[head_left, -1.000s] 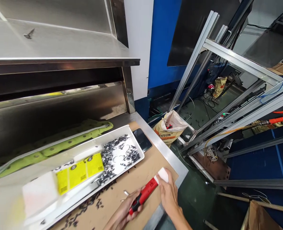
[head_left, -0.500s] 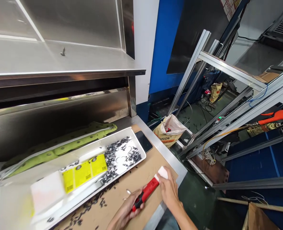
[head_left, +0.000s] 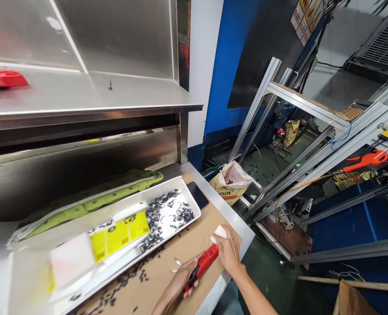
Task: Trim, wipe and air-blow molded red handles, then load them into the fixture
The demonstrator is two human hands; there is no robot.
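Observation:
My left hand [head_left: 183,280] is wrapped round the lower end of a red and black plastic handle-shaped part [head_left: 206,261], held at a slant over the brown cardboard [head_left: 194,236]. A slim silvery tool with two tips [head_left: 177,262] pokes out beside the left fingers; the rest of it is hidden by the hand. In the closed fingers of my right hand [head_left: 228,249] is a small white sponge-like block [head_left: 218,233], close to the upper end of the red part. Whether block and part touch is hard to make out.
A long white tray [head_left: 196,213] with black scraps and yellow labels lies to the left. Behind its right end is a phone [head_left: 197,195]. Black bits dot the cardboard. A steel shelf [head_left: 141,98] carries a red part [head_left: 3,78]. An open sack [head_left: 231,181] stands beyond the table edge.
The white block has moved off the end of the red part to its upper left. The view has shifted, bringing the red piece on the shelf into sight.

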